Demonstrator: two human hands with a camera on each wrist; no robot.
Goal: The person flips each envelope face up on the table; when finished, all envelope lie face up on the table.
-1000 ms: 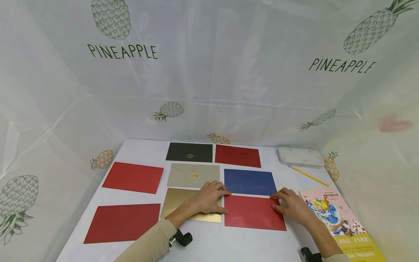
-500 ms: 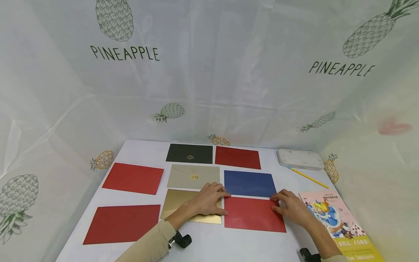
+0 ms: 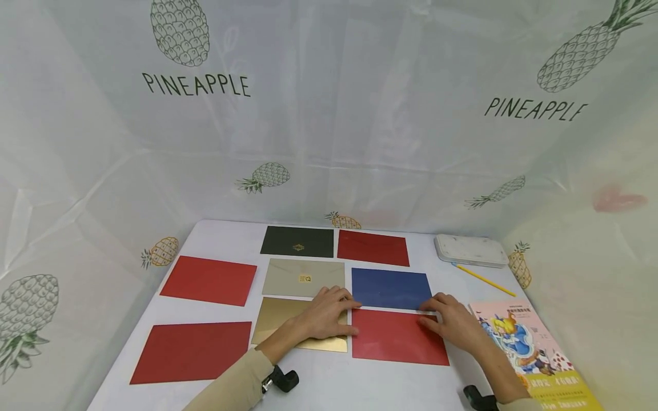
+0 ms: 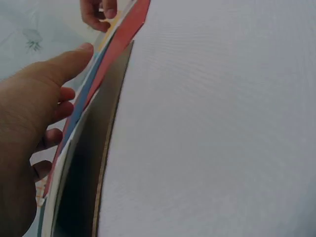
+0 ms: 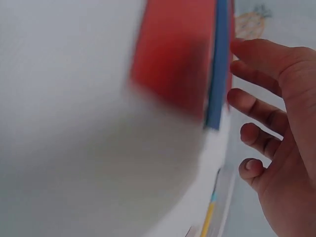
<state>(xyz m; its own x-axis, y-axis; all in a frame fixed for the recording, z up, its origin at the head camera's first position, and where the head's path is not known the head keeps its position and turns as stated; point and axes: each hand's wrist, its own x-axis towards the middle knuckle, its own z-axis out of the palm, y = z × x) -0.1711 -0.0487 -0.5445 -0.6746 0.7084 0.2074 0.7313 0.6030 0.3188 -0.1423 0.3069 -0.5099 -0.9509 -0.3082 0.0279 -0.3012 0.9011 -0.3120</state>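
Note:
My left hand (image 3: 327, 314) lies over the gold envelope (image 3: 275, 313), covering part of it, with its fingertips at the left edge of a glossy red envelope (image 3: 393, 342). At that red envelope's upper right corner is my right hand (image 3: 454, 319), its fingers spread over the corner. A blue envelope (image 3: 392, 287) lies just behind the red one, a thin gap between them. In the right wrist view the right hand (image 5: 281, 113) has loosely bent fingers with nothing between them. The left wrist view shows the left hand (image 4: 39, 113) with its thumb extended over the envelopes.
Behind lie a grey envelope (image 3: 303, 269), a dark green one (image 3: 298, 241) and a dark red one (image 3: 373, 248). Two red envelopes, a back one (image 3: 209, 279) and a front one (image 3: 192, 351), are at left. A white case (image 3: 470, 251), pencil (image 3: 485, 278) and book (image 3: 524, 337) stand right.
My right hand has shifted slightly left, farther over the red envelope's corner. The left hand and the envelopes stay in place, apart from a small drift of the head view.

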